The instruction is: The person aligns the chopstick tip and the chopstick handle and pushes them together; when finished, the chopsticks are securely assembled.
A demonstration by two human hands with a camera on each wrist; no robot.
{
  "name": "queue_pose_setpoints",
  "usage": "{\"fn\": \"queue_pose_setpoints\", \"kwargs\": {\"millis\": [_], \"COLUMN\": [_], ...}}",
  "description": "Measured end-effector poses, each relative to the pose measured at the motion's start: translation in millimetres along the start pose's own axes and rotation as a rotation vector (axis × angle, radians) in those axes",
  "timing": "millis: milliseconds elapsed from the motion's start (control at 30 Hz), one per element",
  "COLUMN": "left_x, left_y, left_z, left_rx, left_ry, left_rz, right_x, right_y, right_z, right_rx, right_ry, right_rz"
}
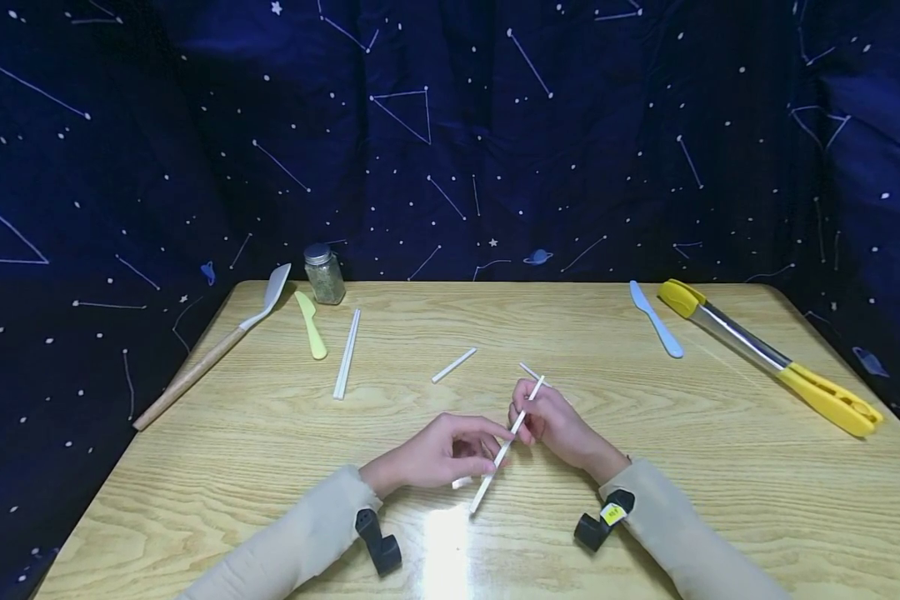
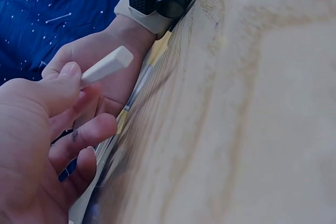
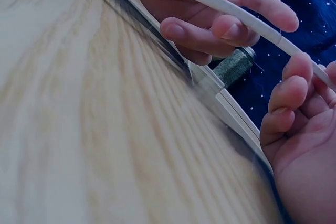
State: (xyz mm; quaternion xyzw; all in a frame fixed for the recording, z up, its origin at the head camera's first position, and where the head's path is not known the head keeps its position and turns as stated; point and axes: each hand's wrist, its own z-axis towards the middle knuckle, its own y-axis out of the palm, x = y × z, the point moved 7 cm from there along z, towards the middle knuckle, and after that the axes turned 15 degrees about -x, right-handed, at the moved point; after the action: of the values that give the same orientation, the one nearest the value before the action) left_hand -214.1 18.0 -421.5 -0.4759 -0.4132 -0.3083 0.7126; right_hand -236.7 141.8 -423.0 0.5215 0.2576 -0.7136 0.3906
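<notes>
Both hands hold a slim white chopstick [image 1: 487,485] at a slant over the table; the right wrist view shows a joint seam partway along it. My left hand [image 1: 450,450] pinches its lower part, the thumb lying along the stick in the left wrist view. Farther up, the fingertips of my right hand [image 1: 558,425] grip the same chopstick [image 3: 236,13], just past the seam. A short white piece [image 1: 462,482] shows below the left hand, partly hidden. Behind the right fingers lies a short white stick [image 1: 528,369], and another short white stick [image 1: 453,365] rests left of it.
A pair of white chopsticks [image 1: 347,354], a yellow knife [image 1: 312,325], a spatula [image 1: 210,354] and a seasoning jar [image 1: 325,275] are at left. Toward the right lie a blue knife [image 1: 656,318] and yellow-ended tongs [image 1: 768,354]. A dark starry cloth hangs behind the wooden table [image 1: 232,517].
</notes>
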Motion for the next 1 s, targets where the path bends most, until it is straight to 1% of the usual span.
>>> {"fn": "queue_pose_setpoints", "kwargs": {"millis": [67,200,367,500,600,733,800,1000], "left_x": [0.3,1.0,0.0,-0.9,-1.6,-4.3,-5.9,-5.6], "left_y": [0.2,0.5,-0.7,-1.9,-3.0,-4.9,-6.6,-15.2], "left_z": [-0.1,0.0,-1.0,-1.3,-1.7,-3.0,-3.9,-7.9], "left_rx": [-0.001,-0.009,0.003,0.018,0.029,0.038,0.045,0.097], "left_ry": [-0.010,-0.007,-0.029,-0.038,-0.042,-0.063,-0.070,-0.061], "left_rz": [0.001,0.025,0.054,0.081,0.109,0.115,0.102,0.115], "right_x": [0.5,0.9,1.3,0.6,-0.4,-2.7,-4.1,-11.1], "right_y": [0.9,1.6,0.1,-2.1,-4.8,-10.3,-14.4,-28.0], "right_z": [0.1,0.1,-0.8,-1.9,-3.5,-6.3,-8.0,-12.9], "right_rx": [-0.001,0.002,0.021,0.050,0.082,0.125,0.153,0.260], "right_ry": [0.016,0.023,0.026,0.030,0.053,0.091,0.101,0.057], "right_rz": [0.008,0.010,0.001,-0.033,-0.089,-0.203,-0.249,-0.368]}}
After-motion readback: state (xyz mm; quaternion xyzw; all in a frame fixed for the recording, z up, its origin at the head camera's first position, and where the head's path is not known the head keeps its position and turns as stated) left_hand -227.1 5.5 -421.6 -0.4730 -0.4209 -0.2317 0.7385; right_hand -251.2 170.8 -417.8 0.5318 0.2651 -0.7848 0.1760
